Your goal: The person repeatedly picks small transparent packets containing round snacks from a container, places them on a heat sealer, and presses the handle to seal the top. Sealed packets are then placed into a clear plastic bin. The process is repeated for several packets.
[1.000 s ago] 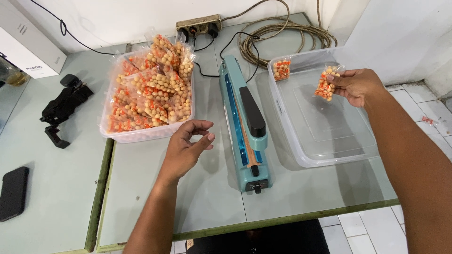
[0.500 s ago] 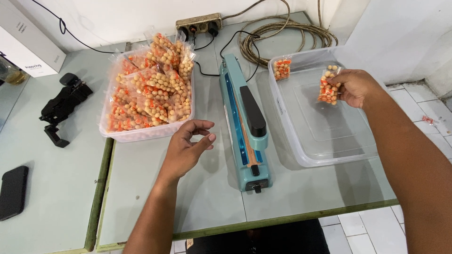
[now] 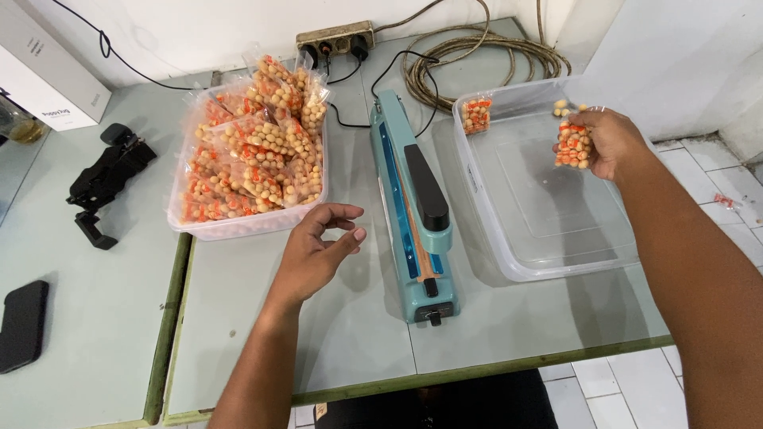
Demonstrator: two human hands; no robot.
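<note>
My right hand (image 3: 608, 143) holds a small clear bag of orange and cream snack balls (image 3: 573, 143) over the far right side of a clear plastic bin (image 3: 548, 262). One sealed bag (image 3: 477, 115) lies in that bin's far left corner. My left hand (image 3: 318, 250) hovers empty, fingers apart, above the table between a teal heat sealer (image 3: 413, 214) and a clear tray (image 3: 238, 226) heaped with several snack bags (image 3: 258, 155).
A power strip (image 3: 334, 38) and coiled cable (image 3: 477, 59) lie at the back. On the left table sit a black clamp mount (image 3: 103, 183), a dark phone (image 3: 22, 326) and a white box (image 3: 48, 75). The front table edge (image 3: 477, 369) borders tiled floor.
My right hand has carried the snack bag rightward and slightly down over the bin. My left hand has stayed nearly still.
</note>
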